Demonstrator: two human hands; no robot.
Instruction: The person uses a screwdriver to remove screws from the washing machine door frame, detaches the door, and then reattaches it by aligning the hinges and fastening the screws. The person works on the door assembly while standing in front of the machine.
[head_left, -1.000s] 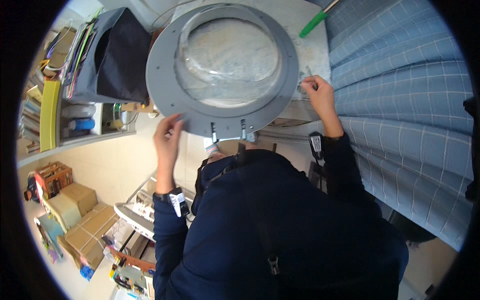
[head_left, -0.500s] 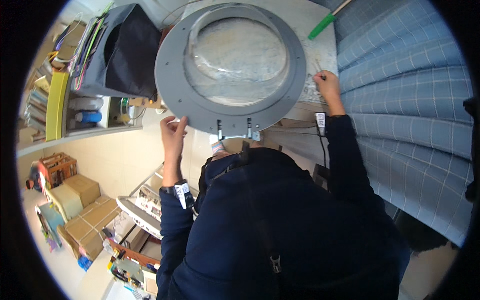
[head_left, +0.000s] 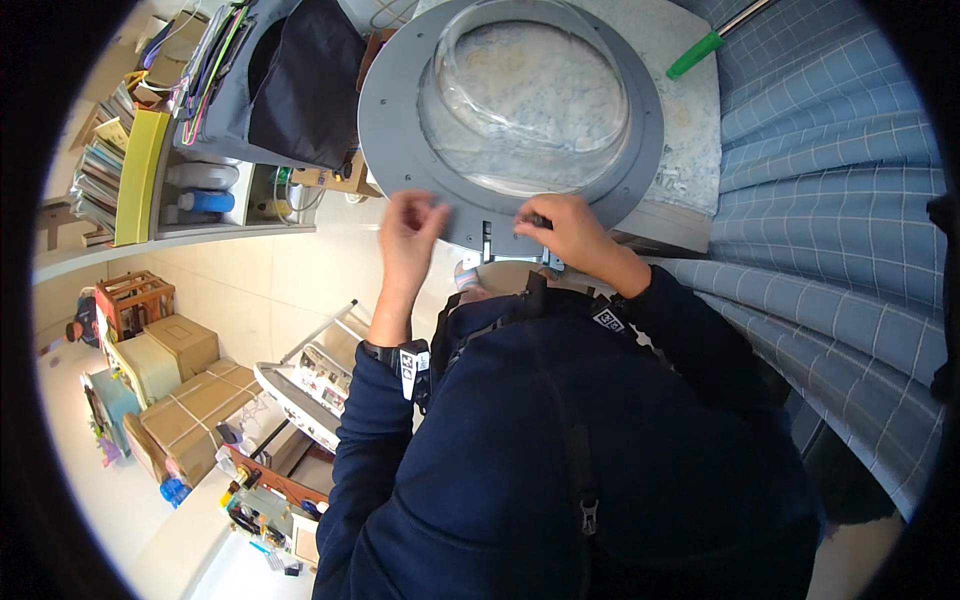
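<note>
A round grey washing machine door (head_left: 398, 135) with a clear bulging glass bowl (head_left: 535, 110) lies on a marbled white tabletop (head_left: 690, 130). Two slots and a metal hinge (head_left: 487, 245) show at its near edge. Over the door's near left rim is my left hand (head_left: 405, 240), its fingers curled and blurred; whether they hold anything is unclear. My right hand (head_left: 572, 232) is closed around a small dark piece (head_left: 541, 221) above the near rim, by the right slot, which it partly covers. The exact kind of that piece cannot be made out.
A green-handled tool (head_left: 695, 55) lies at the table's far right, beside a blue checked curtain (head_left: 820, 180). On the left stand a dark fabric bin (head_left: 305, 90) and a shelf (head_left: 200, 232) with books and bottles. Cardboard boxes (head_left: 205, 410) and a folded white chair-like frame (head_left: 300, 395) are on the floor.
My right hand has come from the tabletop right of the door to its near rim, carrying the small dark piece. My left hand has left the door's edge and risen over the rim.
</note>
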